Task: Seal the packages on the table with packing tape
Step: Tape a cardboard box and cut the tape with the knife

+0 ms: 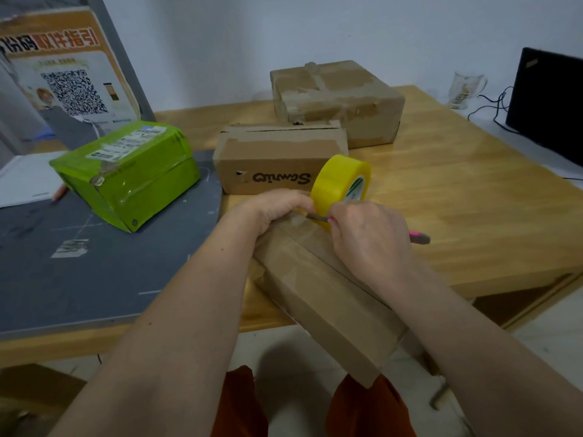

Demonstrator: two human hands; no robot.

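Observation:
A long brown cardboard package (328,291) lies across the wooden table's front edge and sticks out toward me. On its far end stands a yellow roll of packing tape (340,179). My left hand (277,206) curls over the far end of the package beside the roll, where a strip of tape lies. My right hand (369,238) grips a pink utility knife (419,238); its blade (317,217) points left and meets the tape between the roll and my left hand.
Behind stand a small brown box (277,159) and a larger taped box (337,96). A green wrapped package (126,171) sits on a grey cutting mat (79,263) at the left. A glass mug (467,89) and a black monitor (549,102) are at the far right.

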